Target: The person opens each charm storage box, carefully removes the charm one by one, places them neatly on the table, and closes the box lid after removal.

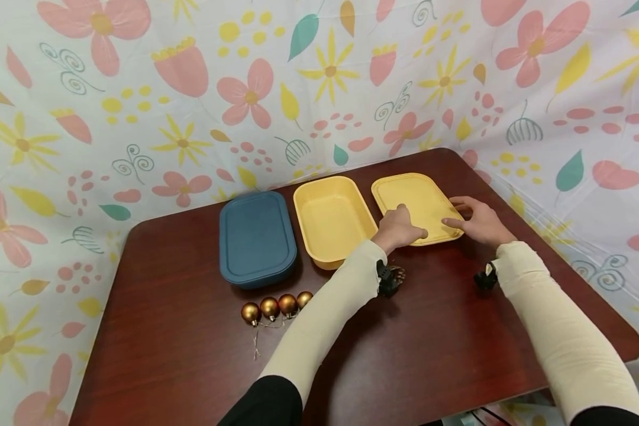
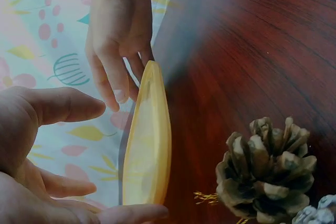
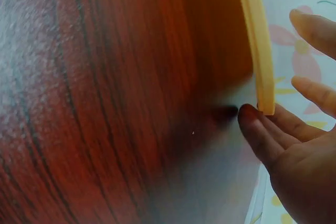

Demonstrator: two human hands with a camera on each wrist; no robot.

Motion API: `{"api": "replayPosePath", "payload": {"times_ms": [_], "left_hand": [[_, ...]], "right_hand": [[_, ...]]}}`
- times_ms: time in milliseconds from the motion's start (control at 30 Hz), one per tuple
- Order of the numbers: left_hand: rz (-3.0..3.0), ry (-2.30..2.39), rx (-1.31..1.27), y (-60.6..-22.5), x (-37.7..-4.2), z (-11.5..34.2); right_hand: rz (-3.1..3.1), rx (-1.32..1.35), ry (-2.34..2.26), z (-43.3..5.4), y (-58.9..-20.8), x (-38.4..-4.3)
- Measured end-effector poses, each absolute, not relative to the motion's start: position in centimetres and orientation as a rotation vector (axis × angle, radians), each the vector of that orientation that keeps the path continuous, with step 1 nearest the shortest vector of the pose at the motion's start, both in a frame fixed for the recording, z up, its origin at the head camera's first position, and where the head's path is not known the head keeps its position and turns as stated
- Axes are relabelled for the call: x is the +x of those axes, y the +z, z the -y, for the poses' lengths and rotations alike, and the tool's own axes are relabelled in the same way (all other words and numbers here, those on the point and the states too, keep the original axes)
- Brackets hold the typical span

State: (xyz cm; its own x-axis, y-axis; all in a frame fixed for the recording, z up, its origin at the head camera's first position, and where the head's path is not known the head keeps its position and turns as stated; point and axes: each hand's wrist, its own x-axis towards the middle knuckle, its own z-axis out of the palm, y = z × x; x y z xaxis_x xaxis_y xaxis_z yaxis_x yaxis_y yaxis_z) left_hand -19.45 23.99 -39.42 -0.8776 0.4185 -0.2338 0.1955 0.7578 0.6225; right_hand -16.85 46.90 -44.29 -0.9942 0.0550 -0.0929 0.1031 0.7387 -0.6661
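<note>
A yellow lid [image 1: 416, 208] lies flat-side up at the right of the table. My left hand [image 1: 400, 229] is over its near left edge with the thumb stretched out; in the left wrist view one digit touches the lid's end and the others stand apart from it. At the lid's right edge is my right hand [image 1: 481, 222], its fingers loosely spread; the right wrist view shows fingertips touching the corner of the lid rim [image 3: 262, 72]. Left of the lid stands an uncovered yellow container [image 1: 334, 220], with nothing seen inside.
A blue lidded container [image 1: 257, 239] stands at the left. Several bronze ball ornaments [image 1: 270, 308] with strings lie in front of it, partly behind my left forearm. A pine cone [image 2: 268, 177] is below my left wrist. A patterned cloth [image 1: 191, 106] hangs around the table [image 1: 181, 355].
</note>
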Motion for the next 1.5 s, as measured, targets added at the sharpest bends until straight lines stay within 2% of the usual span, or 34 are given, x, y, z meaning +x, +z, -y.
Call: {"api": "replayPosePath", "payload": {"times_ms": [367,1000,1500], "left_hand": [[-2.662,1.004,0.451,-38.4,-19.4,-23.5],[-2.622,1.234,0.230,-38.8,-19.4,-23.0],[-2.592,1.399,0.211,-39.3,-19.7,-22.7]], "right_hand": [[-2.865,0.182,-1.213,-47.1,-43.1,-16.5],[-2.829,0.243,-1.300,-46.9,-42.5,-16.2],[-2.783,0.296,-1.304,-47.2,-42.1,-15.8]]}}
